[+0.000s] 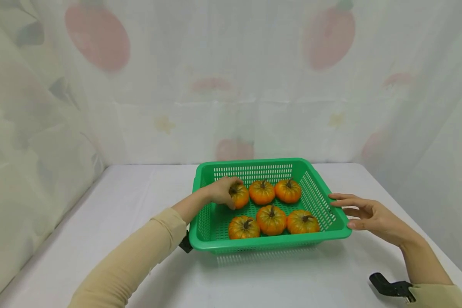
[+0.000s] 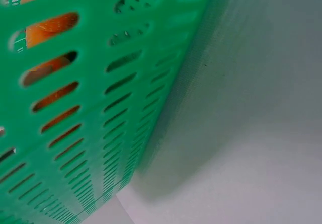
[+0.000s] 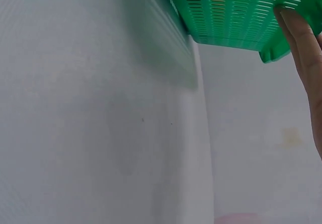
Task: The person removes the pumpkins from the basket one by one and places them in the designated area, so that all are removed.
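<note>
A green plastic basket [image 1: 269,246] with slotted walls holds several small orange pumpkins in two rows. In its back left corner, my left hand [image 1: 221,191] grips a pumpkin [image 1: 239,197], with the thumb in front and the fingers over the top. Beside that one in the back row are two more pumpkins [image 1: 262,192]; three pumpkins [image 1: 271,220] make up the front row. My right hand [image 1: 373,218] is at the basket's right side, its fingers extended and touching the outer wall and rim. In the left wrist view the basket wall [image 2: 93,68] hides my left hand almost wholly.
A white-covered table [image 1: 150,265] lies under the basket. Pale curtains [image 1: 269,85] printed with fruit shapes hang behind and at both sides. A black wrist mount [image 1: 390,288] sticks out by the right sleeve.
</note>
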Available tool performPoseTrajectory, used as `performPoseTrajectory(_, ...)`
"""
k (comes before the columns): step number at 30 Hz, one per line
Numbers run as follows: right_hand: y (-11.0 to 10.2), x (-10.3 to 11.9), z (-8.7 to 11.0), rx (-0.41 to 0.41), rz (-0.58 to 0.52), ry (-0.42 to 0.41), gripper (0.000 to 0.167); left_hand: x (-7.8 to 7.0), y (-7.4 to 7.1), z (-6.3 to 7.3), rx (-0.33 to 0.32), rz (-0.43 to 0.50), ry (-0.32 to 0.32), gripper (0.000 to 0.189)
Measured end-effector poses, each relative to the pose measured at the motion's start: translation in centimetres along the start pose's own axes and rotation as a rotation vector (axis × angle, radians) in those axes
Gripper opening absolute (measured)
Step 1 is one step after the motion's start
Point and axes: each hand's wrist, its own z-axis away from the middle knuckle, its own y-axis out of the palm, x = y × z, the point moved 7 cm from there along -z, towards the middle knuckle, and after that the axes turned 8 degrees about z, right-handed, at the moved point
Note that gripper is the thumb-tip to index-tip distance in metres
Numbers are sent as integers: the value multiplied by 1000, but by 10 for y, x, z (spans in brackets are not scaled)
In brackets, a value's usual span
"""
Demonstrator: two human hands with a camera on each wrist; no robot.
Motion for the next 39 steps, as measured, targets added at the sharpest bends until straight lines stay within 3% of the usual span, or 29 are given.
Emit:
performPoseTrajectory(6, 7, -3, -2, 29, -125, -100, 59, -5, -2, 3, -8, 34, 28, 81)
performPoseTrajectory(12, 10, -3, -4, 20, -117, -187, 63, -12, -11, 8, -26, 80, 73, 83)
performPoseTrajectory(19, 11, -2, -7, -2, -105, -244, 64, -16, -31, 23, -62, 165, 141, 85)
performPoseTrajectory(24, 11, -2, -8, -6, -118, -250, 66, -16, -56, 39, -111, 233, 154, 85)
performPoseTrajectory(32, 9, -2, -6, -12, -146, -265, 66, 4, -101, 68, -232, 367, 146, 77)
performPoseTrajectory(39, 9, -2, -7, -7, -169, -279, 66, 37, -123, 88, -336, 419, 77, 73)
